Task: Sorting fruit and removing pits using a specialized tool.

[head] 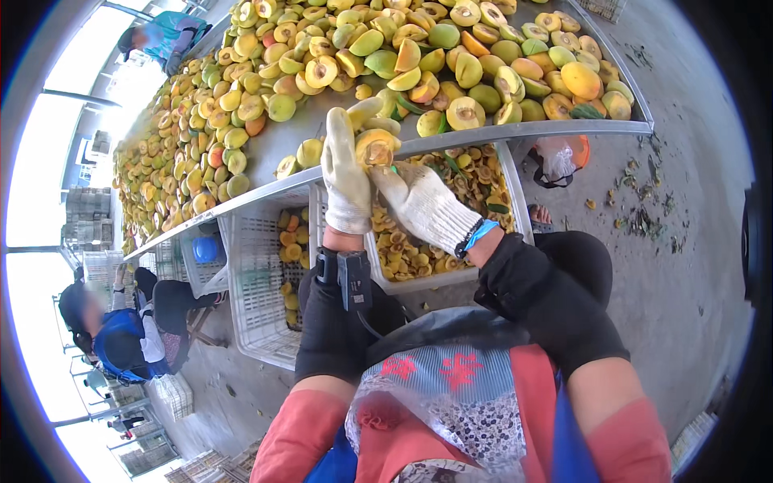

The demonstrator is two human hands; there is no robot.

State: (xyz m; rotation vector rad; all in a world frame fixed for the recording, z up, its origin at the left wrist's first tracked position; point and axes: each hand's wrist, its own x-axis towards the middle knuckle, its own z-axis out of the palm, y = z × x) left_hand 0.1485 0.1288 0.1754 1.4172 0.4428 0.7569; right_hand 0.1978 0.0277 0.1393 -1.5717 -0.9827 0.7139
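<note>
My left hand [348,163], in a pale work glove, holds a halved yellow stone fruit [377,148] by the metal table's edge, its cut face towards me. Against the fruit's lower side is my right hand [416,196], in a white knitted glove; a small green bit shows at its fingertips, perhaps part of a tool, mostly hidden. Beyond my hands, halved fruit [468,113] is heaped on the metal table [272,130]. Below them stands a white crate [423,284] of small fruit pieces [407,256].
Left of that crate is a taller white plastic crate [259,290] with some fruit halves. The table's raised metal rim [525,130] runs across in front of me. One person [121,338] sits at the left; another [166,39] is across the table. An orange container [570,154] stands below right.
</note>
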